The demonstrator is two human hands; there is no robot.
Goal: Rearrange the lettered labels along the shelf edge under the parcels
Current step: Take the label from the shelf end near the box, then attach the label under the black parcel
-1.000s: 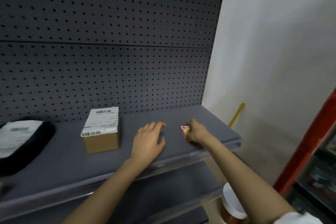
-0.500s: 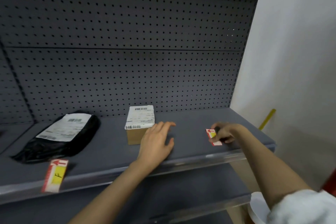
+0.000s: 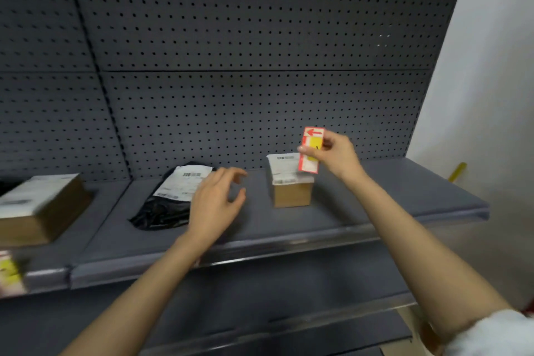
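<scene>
My right hand (image 3: 336, 156) pinches a red-and-white label (image 3: 311, 150) with a red arrow and a yellow patch, held upright in the air above a small cardboard box (image 3: 291, 188). My left hand (image 3: 215, 205) hovers open over the grey shelf (image 3: 289, 228), between the box and a black plastic parcel (image 3: 164, 205) with a white shipping label. A larger brown parcel (image 3: 40, 208) lies at the far left. A second label (image 3: 10, 273), blurred, hangs on the shelf edge at the left border.
A grey pegboard back wall (image 3: 245, 37) rises behind the shelf. A lower shelf (image 3: 289, 321) runs beneath. A white wall (image 3: 485, 95) stands at the right, with a yellow strip (image 3: 456, 172) leaning near the shelf end.
My right hand lifted the red label off the shelf and raised it above the small box. My left hand rose off the shelf. The view swung left, revealing the brown parcel.
</scene>
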